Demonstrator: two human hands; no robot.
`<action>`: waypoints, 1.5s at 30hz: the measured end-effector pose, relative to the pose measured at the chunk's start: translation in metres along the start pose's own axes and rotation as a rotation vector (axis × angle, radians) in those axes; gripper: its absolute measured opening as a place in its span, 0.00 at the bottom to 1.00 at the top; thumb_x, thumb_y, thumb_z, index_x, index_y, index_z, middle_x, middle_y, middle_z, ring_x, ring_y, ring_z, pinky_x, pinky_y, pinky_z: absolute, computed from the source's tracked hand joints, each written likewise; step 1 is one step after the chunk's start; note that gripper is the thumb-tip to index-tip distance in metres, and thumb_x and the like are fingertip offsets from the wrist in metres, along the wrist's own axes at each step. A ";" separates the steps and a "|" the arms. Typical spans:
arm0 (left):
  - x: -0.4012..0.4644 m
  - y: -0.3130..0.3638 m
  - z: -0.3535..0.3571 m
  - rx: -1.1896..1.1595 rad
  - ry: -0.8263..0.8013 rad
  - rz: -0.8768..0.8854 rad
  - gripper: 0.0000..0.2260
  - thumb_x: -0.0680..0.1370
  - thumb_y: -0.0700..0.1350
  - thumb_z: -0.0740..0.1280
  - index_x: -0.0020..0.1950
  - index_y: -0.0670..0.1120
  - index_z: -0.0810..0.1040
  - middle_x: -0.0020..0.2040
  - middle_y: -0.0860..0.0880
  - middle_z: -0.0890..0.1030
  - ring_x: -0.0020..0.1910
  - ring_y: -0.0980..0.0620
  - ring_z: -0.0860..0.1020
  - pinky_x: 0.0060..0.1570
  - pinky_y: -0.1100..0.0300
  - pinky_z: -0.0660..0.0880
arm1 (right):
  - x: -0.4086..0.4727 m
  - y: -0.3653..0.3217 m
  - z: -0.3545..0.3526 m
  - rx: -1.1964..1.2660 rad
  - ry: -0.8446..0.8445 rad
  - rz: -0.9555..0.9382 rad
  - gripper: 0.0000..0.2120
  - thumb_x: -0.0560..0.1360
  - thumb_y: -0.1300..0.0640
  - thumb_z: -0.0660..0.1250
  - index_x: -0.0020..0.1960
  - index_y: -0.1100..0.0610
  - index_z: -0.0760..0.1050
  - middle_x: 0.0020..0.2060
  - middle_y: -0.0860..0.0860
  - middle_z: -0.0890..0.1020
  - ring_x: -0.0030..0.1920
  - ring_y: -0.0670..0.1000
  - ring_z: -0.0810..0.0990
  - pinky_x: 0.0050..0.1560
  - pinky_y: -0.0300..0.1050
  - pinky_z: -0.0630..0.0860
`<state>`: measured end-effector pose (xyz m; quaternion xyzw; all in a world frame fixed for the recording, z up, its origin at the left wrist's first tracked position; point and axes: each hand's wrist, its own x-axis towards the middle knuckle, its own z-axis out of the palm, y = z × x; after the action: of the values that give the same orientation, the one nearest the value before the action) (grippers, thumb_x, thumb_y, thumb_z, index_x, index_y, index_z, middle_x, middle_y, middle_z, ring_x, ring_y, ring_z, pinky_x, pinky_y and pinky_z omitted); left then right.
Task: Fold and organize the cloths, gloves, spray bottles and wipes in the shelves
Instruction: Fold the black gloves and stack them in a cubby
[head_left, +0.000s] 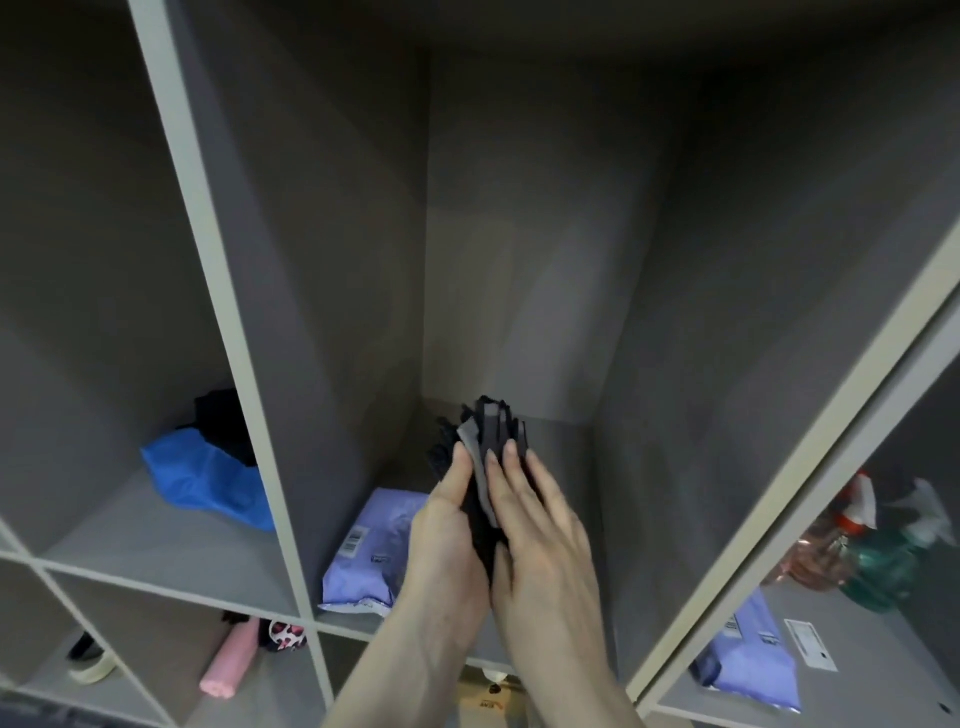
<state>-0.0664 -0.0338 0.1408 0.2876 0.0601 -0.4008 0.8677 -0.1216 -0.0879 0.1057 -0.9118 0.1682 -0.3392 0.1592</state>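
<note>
I held a bunch of black gloves (491, 457) between my two hands, inside the middle cubby of the grey shelf (244, 332). My left hand (447, 525) and my right hand (540, 525) were pressed flat against the bunch from each side, fingers straight, like clapping with something in between. A bit of grey stuck out near my left fingertips (460, 454). I could not tell if it was a glove lining or a small cloth.

The bunch was up in the air, just above the cubby floor and just behind a purple wipes pack (363, 551) lying there.

What could go wrong? My flat hands only squeezed the gloves. I was not curling round them. If I let the squeeze go soft, I think the floppy fingers would slide out and the bunch would fall apart. It could also land on the wipes pack and make a mess there.

I counted two wipes packs: that one, and another (748, 665) in the cubby to the right of mine. Two spray bottles (862, 551) stood behind that second pack, one pinkish and one green. In the cubby to the left lay one blue cloth (208, 483) with one dark cloth (223, 421) behind it. How many gloves were in the bunch, I could not tell.
</note>
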 end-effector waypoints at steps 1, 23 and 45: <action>0.002 0.000 -0.002 0.008 0.007 0.012 0.20 0.80 0.54 0.60 0.62 0.41 0.79 0.58 0.43 0.82 0.61 0.45 0.78 0.68 0.52 0.68 | 0.000 0.001 -0.001 -0.012 0.006 -0.012 0.30 0.68 0.60 0.53 0.70 0.54 0.69 0.70 0.49 0.72 0.70 0.49 0.67 0.60 0.48 0.66; 0.011 -0.003 -0.026 0.133 0.004 -0.085 0.16 0.78 0.50 0.61 0.56 0.41 0.81 0.53 0.40 0.84 0.52 0.41 0.81 0.58 0.46 0.73 | -0.003 0.034 -0.037 1.173 -0.125 0.765 0.28 0.63 0.46 0.74 0.62 0.46 0.74 0.60 0.46 0.79 0.56 0.43 0.80 0.46 0.33 0.77; -0.032 -0.153 0.018 0.931 -0.473 0.147 0.27 0.72 0.47 0.71 0.68 0.63 0.68 0.60 0.58 0.80 0.59 0.59 0.79 0.56 0.58 0.78 | -0.097 0.102 -0.147 1.187 0.382 1.021 0.10 0.73 0.59 0.68 0.53 0.60 0.81 0.47 0.59 0.85 0.48 0.60 0.84 0.52 0.55 0.80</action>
<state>-0.2017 -0.1011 0.0972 0.5477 -0.3423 -0.3772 0.6638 -0.3099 -0.1645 0.1159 -0.4121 0.3801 -0.4074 0.7209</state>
